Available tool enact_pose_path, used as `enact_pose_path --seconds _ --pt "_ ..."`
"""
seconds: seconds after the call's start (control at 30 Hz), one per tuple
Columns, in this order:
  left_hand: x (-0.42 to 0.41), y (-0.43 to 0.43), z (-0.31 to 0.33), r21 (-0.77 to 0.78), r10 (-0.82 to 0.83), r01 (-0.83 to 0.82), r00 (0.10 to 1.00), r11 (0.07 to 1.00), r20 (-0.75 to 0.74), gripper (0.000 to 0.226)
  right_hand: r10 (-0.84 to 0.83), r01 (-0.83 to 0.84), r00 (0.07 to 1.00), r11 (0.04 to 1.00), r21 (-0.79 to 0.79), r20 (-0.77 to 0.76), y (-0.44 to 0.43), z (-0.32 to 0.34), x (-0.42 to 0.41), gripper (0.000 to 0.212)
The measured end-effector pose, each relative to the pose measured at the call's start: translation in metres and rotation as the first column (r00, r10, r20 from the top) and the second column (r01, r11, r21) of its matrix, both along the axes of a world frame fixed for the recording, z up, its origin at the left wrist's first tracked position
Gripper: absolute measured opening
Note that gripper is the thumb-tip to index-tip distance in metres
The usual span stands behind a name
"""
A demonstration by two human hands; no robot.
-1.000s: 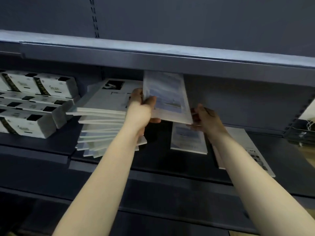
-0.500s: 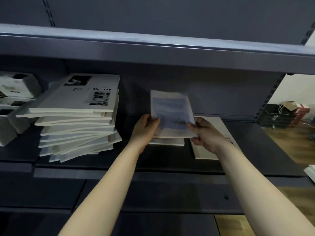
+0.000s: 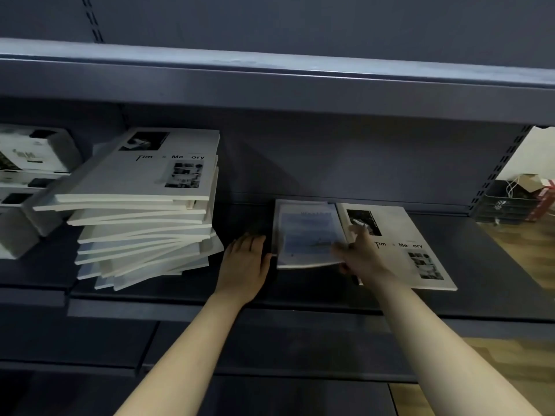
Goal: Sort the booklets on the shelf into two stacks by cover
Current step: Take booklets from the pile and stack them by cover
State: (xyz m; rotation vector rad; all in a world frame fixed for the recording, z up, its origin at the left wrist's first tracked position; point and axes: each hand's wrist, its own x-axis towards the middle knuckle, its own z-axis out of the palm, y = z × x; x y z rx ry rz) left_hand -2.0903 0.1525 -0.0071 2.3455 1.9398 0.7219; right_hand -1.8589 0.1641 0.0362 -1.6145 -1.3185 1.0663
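Lower shelf (image 3: 246,214): a dark, flat board whose front lip runs left to right across the near side, roofed by the upper shelf (image 3: 270,82), which limits the room above. Tall stack (image 3: 144,223), left: white-cover booklets piled unevenly, their edges fanning out toward the near right. White boxes (image 3: 33,157) crowd the far left, touching the stack. White-cover booklet (image 3: 399,229), right: it lies flat and alone, its far edge near the back wall. Blue-cover booklet (image 3: 306,235), centre: it lies just beside the white one's left edge, with a second edge showing beneath it. A bare strip of board separates it from the tall stack. Left hand (image 3: 244,265): in that strip, fingers straight and together, holding nothing, thumb just beside the blue booklet's near left corner. Right hand (image 3: 360,256): blurred over the blue booklet's right edge; its grip cannot be told.
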Motion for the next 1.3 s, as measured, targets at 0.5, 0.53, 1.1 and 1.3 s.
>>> enact_pose_path --seconds 0.5,0.53,1.1,1.3 --pt "-0.003 0.000 -0.012 0.116 0.035 -0.041 0.998 0.992 0.053 0.035 -0.097 -0.112 0.721 0.961 0.254 0.686 -0.007 -0.032 -0.023 0.056" --pt "-0.003 0.000 -0.013 0.124 0.032 -0.038 0.998 0.992 0.050 0.034 -0.114 -0.112 0.704 0.957 0.269 0.701 -0.006 -0.034 -0.024 0.057" --pt "-0.004 0.002 -0.016 0.166 0.038 -0.044 0.999 0.985 0.039 0.026 -0.168 -0.105 0.644 0.947 0.304 0.747 0.000 -0.049 -0.027 0.051" --pt "-0.004 0.004 -0.018 0.144 0.050 -0.054 0.998 0.988 0.031 0.029 -0.184 -0.088 0.628 0.948 0.305 0.756 0.000 -0.047 -0.027 0.050"
